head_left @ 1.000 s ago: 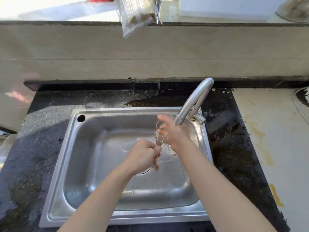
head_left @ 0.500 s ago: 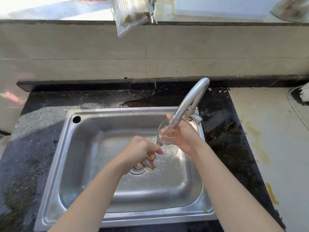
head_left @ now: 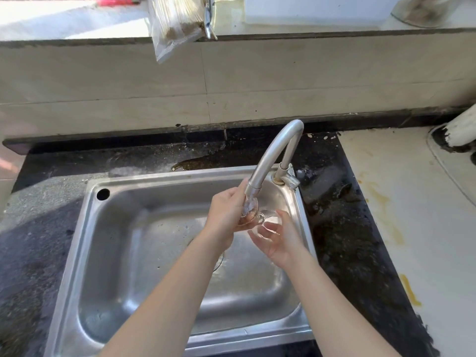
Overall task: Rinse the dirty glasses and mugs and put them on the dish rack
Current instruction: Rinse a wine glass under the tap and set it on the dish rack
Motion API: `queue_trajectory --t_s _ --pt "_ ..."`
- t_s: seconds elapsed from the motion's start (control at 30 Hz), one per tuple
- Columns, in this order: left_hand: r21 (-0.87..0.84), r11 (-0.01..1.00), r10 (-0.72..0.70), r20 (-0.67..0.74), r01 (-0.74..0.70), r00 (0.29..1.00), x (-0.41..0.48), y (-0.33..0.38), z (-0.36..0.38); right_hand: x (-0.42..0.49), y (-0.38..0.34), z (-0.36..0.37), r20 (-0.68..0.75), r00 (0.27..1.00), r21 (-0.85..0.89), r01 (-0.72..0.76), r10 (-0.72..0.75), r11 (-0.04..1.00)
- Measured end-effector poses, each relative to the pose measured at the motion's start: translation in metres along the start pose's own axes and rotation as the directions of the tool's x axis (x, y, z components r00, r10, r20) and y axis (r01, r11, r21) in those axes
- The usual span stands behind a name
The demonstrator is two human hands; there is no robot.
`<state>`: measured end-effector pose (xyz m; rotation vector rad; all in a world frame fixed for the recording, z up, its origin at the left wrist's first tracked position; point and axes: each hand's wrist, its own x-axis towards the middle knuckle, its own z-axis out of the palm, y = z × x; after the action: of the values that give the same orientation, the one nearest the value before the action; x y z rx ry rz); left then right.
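A clear stemmed glass (head_left: 266, 224) lies tilted over the steel sink (head_left: 123, 253), its foot up under the faucet spout (head_left: 253, 186). Water runs from the spout onto the foot. My left hand (head_left: 225, 215) grips the foot and stem right at the spout's mouth. My right hand (head_left: 279, 240) sits lower and to the right, palm up, fingers curled under the glass's bowl and cupping it. No dish rack or other glasses or mugs are in view.
Wet dark stone counter (head_left: 340, 228) surrounds the sink; a stained white counter (head_left: 412, 215) lies to the right with a white pipe (head_left: 463, 127) at its far edge. A plastic bag (head_left: 175, 24) hangs over the tiled ledge behind the faucet.
The glass has been turned: my left hand rose with the foot up to the spout, while my right hand dropped lower with the bowl, which was under the water before.
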<state>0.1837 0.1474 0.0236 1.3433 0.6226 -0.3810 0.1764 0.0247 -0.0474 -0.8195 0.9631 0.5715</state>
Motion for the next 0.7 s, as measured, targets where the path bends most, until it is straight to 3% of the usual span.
queue_trajectory --t_s 0.13,0.2,0.27,0.37,0.43,0.5,0.57,0.63,0.7 --pt "0.037 0.990 0.138 -0.016 -0.137 0.990 0.000 -0.003 0.013 0.002 -0.001 -0.001 -0.037 0.999 0.019 -0.002 0.003 1.000" --pt "0.281 0.921 0.301 -0.075 -0.269 0.951 0.002 -0.006 0.016 0.003 -0.001 -0.001 -0.036 0.999 0.030 0.010 -0.009 1.000" --pt "0.508 0.788 0.459 -0.109 -0.347 0.882 -0.002 -0.007 0.017 0.004 -0.001 0.000 -0.023 1.000 0.028 0.021 -0.021 0.999" --pt "0.654 0.670 0.539 -0.101 -0.353 0.836 -0.008 -0.008 0.013 0.005 -0.003 0.003 -0.022 0.998 -0.007 0.055 -0.055 0.998" --pt "0.720 0.644 0.459 -0.093 -0.258 0.884 -0.008 -0.004 0.008 0.006 -0.004 0.007 -0.034 0.995 -0.031 0.095 -0.096 0.995" --pt "0.635 0.760 0.277 -0.124 -0.138 0.953 -0.003 0.005 0.000 0.006 -0.005 0.010 -0.055 0.987 -0.054 0.149 -0.152 0.987" --pt "0.433 0.901 0.049 -0.085 -0.007 0.995 -0.003 0.013 -0.010 0.006 -0.008 0.012 -0.057 0.973 -0.108 0.217 -0.224 0.970" --pt "0.291 0.946 -0.156 0.026 0.142 0.987 -0.005 0.017 -0.021 0.005 -0.012 0.014 -0.036 0.956 -0.169 0.280 -0.290 0.945" --pt "0.266 0.926 -0.316 0.164 0.267 0.934 -0.008 0.016 -0.032 0.005 -0.015 0.017 0.005 0.942 -0.236 0.328 -0.336 0.915"
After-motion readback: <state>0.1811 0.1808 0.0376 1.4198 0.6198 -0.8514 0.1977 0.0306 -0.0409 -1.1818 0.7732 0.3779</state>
